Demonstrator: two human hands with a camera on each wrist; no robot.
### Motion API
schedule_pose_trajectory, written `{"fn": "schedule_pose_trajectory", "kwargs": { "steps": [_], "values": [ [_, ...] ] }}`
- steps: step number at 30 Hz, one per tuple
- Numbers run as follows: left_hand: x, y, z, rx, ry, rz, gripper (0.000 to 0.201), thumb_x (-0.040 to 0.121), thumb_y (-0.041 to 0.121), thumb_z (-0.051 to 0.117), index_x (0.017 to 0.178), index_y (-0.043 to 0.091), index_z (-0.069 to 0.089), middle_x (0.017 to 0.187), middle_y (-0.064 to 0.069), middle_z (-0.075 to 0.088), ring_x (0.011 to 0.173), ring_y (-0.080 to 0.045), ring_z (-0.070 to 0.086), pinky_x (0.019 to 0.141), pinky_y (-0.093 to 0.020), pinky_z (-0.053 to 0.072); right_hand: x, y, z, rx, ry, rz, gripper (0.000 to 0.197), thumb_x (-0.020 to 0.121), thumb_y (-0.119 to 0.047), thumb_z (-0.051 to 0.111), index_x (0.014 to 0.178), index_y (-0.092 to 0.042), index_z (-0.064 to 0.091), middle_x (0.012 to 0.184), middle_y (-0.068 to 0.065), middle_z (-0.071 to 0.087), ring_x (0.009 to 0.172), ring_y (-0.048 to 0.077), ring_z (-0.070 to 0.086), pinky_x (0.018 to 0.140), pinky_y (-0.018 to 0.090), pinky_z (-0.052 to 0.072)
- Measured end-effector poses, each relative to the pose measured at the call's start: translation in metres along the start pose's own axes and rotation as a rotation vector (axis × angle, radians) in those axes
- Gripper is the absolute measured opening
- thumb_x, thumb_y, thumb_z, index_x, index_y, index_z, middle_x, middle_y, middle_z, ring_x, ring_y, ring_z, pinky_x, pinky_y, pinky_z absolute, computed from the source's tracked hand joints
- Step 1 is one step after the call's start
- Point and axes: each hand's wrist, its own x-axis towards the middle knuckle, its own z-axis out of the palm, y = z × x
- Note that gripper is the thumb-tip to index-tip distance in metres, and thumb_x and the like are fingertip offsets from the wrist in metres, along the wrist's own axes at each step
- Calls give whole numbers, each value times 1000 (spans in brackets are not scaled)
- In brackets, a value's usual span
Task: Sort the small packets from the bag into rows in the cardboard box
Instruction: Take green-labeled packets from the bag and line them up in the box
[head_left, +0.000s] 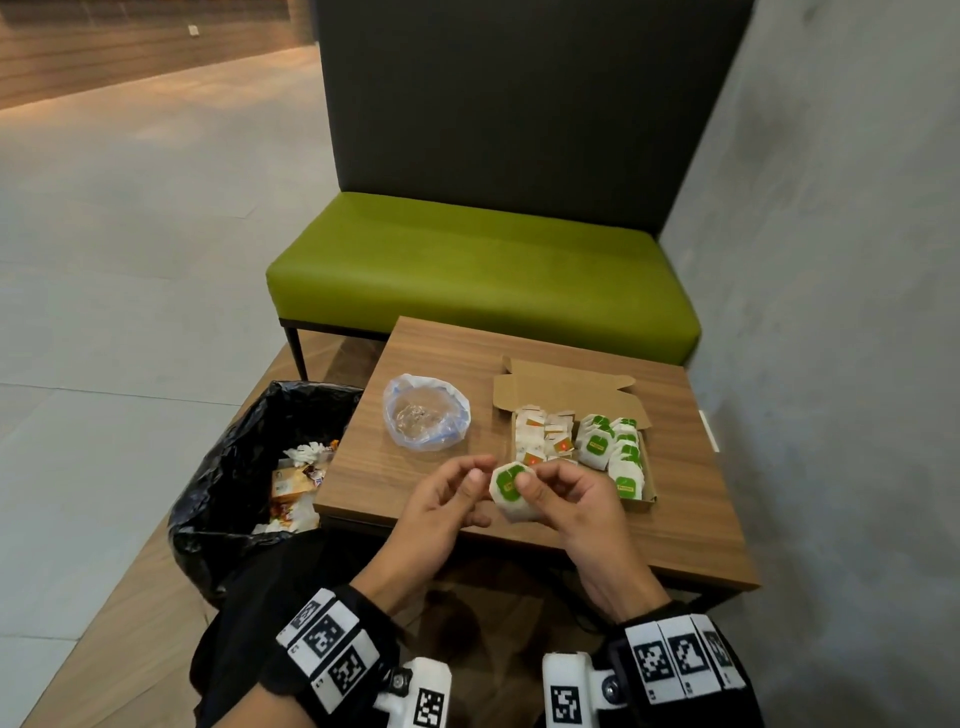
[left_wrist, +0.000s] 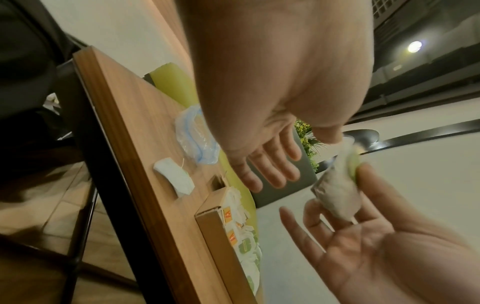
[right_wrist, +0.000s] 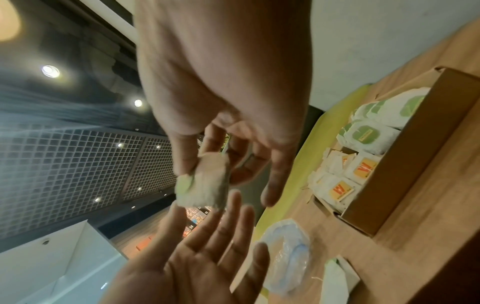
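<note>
A small stack of white packets with a green label (head_left: 506, 480) is held above the table's near edge. My right hand (head_left: 530, 486) pinches it between thumb and fingers; in the right wrist view that right hand (right_wrist: 207, 158) grips the stack (right_wrist: 205, 185) from above. My left hand (head_left: 478, 470) is just left of it, palm open and fingers straight (right_wrist: 221, 222), its thumb by the stack's edge. The cardboard box (head_left: 645, 501) holds orange-labelled packets (head_left: 540, 441) on the left and green-labelled ones (head_left: 613, 452) on the right. The clear plastic bag (head_left: 426, 413) lies left of the box.
One loose white packet (left_wrist: 174, 179) lies on the wooden table (head_left: 415, 478) near its front edge. A black-lined bin (head_left: 249, 467) with rubbish stands left of the table. A green bench (head_left: 483, 270) is behind, a grey wall (head_left: 831, 364) on the right.
</note>
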Motion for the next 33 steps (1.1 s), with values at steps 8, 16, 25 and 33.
{"fn": "schedule_pose_trajectory", "kwargs": {
  "steps": [8, 16, 25, 33],
  "values": [
    [4, -5, 16, 172, 40, 25, 15, 89, 20, 70, 101, 13, 74, 91, -11, 76, 84, -19, 70, 76, -27, 56, 6, 20, -5, -108, 161, 52, 9, 83, -11, 78, 89, -7, 73, 87, 7, 77, 85, 22, 74, 75, 31, 60],
    [24, -9, 18, 486, -47, 74, 7, 90, 21, 71, 94, 22, 77, 81, -2, 74, 72, -13, 66, 68, -30, 53, 23, 21, -42, -289, 0, 93, 16, 83, -3, 77, 93, -15, 75, 81, 6, 74, 74, 16, 65, 73, 33, 58],
    [54, -19, 35, 614, -45, 93, 8, 90, 21, 70, 93, 27, 75, 78, 7, 73, 72, -1, 64, 65, -16, 49, 50, 9, -66, -693, -81, -28, 17, 81, -17, 80, 85, -32, 73, 83, -7, 71, 75, 8, 62, 72, 33, 56],
    [78, -32, 40, 822, -38, 10, 42, 88, 30, 71, 128, 27, 58, 106, 15, 60, 87, 0, 58, 75, -13, 46, 80, 2, -95, -902, 28, -10, 12, 87, -22, 74, 90, -33, 72, 82, -15, 67, 75, 2, 60, 64, 23, 49]
  ]
}}
